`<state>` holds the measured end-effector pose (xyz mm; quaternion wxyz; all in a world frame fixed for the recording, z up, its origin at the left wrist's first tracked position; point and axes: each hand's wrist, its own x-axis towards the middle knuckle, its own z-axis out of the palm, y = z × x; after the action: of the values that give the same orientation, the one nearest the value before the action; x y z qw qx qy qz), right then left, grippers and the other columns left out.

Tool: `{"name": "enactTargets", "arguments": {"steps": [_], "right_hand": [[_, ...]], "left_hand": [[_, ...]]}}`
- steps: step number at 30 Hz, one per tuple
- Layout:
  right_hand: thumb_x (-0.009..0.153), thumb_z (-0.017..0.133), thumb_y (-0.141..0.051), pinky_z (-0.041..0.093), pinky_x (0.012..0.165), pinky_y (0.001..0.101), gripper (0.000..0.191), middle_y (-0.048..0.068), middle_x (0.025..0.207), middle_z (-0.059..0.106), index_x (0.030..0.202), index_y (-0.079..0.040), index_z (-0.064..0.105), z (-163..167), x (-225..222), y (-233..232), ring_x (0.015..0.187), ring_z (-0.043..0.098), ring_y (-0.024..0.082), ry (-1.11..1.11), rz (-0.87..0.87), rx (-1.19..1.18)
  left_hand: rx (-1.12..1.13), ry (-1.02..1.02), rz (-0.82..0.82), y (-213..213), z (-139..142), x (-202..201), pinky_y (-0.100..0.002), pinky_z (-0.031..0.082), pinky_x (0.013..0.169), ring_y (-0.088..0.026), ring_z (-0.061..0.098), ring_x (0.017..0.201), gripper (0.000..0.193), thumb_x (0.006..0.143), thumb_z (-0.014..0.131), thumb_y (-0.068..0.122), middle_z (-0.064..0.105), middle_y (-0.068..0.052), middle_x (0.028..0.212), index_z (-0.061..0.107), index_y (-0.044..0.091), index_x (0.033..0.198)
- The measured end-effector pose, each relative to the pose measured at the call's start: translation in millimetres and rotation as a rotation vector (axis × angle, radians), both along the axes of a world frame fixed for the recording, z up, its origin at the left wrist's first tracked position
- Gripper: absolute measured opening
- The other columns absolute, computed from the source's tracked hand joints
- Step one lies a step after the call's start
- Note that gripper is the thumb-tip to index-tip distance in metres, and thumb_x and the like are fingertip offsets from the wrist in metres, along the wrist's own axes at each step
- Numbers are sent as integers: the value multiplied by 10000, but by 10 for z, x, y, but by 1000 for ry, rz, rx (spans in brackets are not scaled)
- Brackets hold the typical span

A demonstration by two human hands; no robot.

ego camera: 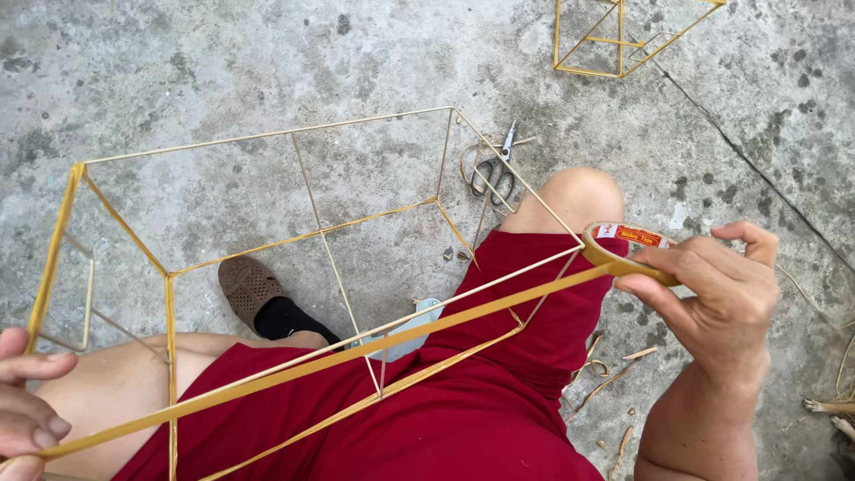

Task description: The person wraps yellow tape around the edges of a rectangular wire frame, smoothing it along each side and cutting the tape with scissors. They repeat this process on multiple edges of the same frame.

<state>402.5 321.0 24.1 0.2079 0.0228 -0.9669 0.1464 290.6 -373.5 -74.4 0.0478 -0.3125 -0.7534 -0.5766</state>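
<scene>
While we look down from head view, concrete floor (pixel 223 53) spans whole scene. Large bamboo-stick frame (pixel 294 191) rests across our lap in red shorts (pixel 463 410), edges wrapped yellow. Second smaller frame (pixel 614 40) lies well apart at top. Our right hand (pixel 712 294) clamped on tape roll (pixel 623 245); yellow tape strip (pixel 338 356) runs taut to our left hand (pixel 27 401), fingers pinched on strip end. Scissors (pixel 499 169) lie on floor near knee.
</scene>
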Motion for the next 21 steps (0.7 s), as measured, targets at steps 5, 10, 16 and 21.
{"name": "enactTargets", "arguments": {"steps": [5, 10, 16, 21], "right_hand": [[858, 856, -417, 351, 898, 312, 302, -61, 731, 634, 983, -153, 778, 2, -99, -44, 655, 552, 76, -57, -41, 61], [884, 862, -392, 341, 879, 309, 273, -58, 698, 620, 1005, -159, 783, -43, -167, -98, 652, 544, 84, -73, -49, 53], [868, 859, -385, 340, 867, 313, 275, -46, 750, 636, 997, -154, 783, -51, -227, -128, 657, 551, 99, -97, -61, 31], [886, 840, -329, 356, 899, 324, 245, -33, 838, 703, 1069, -172, 792, 92, -295, -218, 732, 615, 110, -161, -40, -5]], "left_hand": [[-15, -8, 8, -4, 46, 8, -504, 248, 1361, -179, 659, 1006, 189, 995, 628, 419, 625, 109, 764, 596, 268, 886], [-15, -80, 43, 24, 146, 126, -471, 201, 1317, -199, 654, 1050, 236, 1057, 615, 385, 635, 80, 780, 609, 231, 878], [-28, -114, 54, 144, 298, 164, -458, 189, 1322, -199, 644, 1099, 272, 1101, 627, 361, 644, 66, 821, 597, 207, 879], [23, -147, 106, 465, 555, 218, -465, 259, 1302, -162, 662, 965, 232, 1093, 660, 288, 624, 42, 837, 605, 155, 911]]}}
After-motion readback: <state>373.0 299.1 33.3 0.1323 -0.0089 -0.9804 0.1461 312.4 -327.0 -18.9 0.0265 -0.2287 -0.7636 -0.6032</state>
